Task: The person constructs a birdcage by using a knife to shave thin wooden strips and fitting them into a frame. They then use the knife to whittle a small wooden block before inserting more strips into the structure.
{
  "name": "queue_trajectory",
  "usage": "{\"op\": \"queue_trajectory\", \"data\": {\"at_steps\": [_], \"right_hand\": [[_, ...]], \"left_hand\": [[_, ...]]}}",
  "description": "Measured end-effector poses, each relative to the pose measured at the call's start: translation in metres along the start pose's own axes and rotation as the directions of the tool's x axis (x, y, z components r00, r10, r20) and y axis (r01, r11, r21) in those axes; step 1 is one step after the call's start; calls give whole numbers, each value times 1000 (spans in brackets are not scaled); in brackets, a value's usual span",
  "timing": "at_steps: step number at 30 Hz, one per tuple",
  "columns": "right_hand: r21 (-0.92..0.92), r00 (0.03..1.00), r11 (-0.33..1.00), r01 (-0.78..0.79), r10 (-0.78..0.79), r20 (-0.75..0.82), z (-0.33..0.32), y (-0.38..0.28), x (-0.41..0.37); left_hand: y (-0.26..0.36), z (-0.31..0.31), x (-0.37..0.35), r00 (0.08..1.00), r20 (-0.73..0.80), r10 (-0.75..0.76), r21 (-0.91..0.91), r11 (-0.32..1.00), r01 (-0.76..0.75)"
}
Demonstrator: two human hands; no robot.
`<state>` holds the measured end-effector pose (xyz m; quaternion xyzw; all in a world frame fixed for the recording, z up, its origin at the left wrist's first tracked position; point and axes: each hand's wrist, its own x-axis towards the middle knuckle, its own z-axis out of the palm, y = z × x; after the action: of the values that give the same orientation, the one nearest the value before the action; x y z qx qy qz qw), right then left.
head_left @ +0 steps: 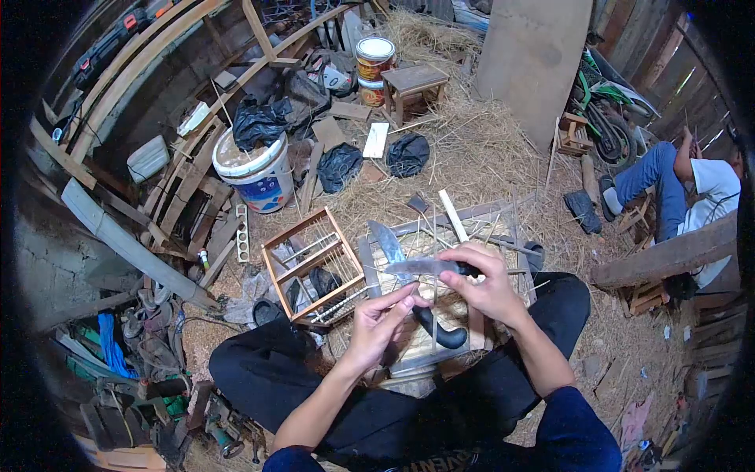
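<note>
Knife [417, 267] held in right hand [481, 282], blade near left hand [383, 321], which pinches a small thin piece [414, 290]

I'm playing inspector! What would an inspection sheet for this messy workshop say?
Surface: low work board, strewn with sticks.
Job's things: knife held above the board; second knife lying on it; barred wooden frame beside it.
Clutter: straw, black bags.
Hands: right hand grips the first knife; left hand pinches something thin.
Cables: none clear near the hands; elsewhere, cannot tell.
Surroundings: seated person, green motorbike.
</note>
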<state>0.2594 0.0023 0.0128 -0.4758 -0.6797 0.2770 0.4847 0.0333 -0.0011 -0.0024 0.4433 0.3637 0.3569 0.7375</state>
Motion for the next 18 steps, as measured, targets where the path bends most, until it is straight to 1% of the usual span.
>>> {"op": "queue_trajectory", "data": {"at_steps": [2,3,6,7,9,10,11,14,15,16,18], "right_hand": [[-19,1000,1000,18,-17,25,7,-9,-4],[-42,995,999,34,-30,95,10,-8,-6],[-41,993,995,86,-82,87,15,-10,-5],[-82,994,995,62,-54,96,12,-9,-5],[-33,998,998,61,-61,-14,14,-4,-4],[-9,996,998,64,-65,-68,14,-3,-3],[-17,996,998,62,-63,-64,12,-2,-1],[-69,994,992,110,-111,-8,14,-6,-3],[-48,996,996,79,-77,35,17,-8,-5],[-67,991,992,110,-104,87,19,-10,-5],[-40,986,988,148,-144,85,19,-9,-5]], "left_hand": [[-3,-5,-2,1000,12,-9,22,1000,9],[-3,-2,-2,998,-14,68,0,998,-68],[-6,-4,-5,995,-55,85,8,996,-84],[-4,-5,-5,998,-40,54,-1,999,-54],[3,-7,-6,1000,-9,-4,-14,1000,4],[6,-6,-7,1000,-13,1,-29,1000,-2],[8,-4,-9,1000,-15,6,-44,999,-7],[8,-2,-8,1000,-1,22,-64,998,-22],[7,-3,-8,1000,6,27,-65,998,-26],[3,-5,-7,1000,12,24,-66,998,-23],[-2,-10,-7,1000,25,17,-61,998,-16]]}}
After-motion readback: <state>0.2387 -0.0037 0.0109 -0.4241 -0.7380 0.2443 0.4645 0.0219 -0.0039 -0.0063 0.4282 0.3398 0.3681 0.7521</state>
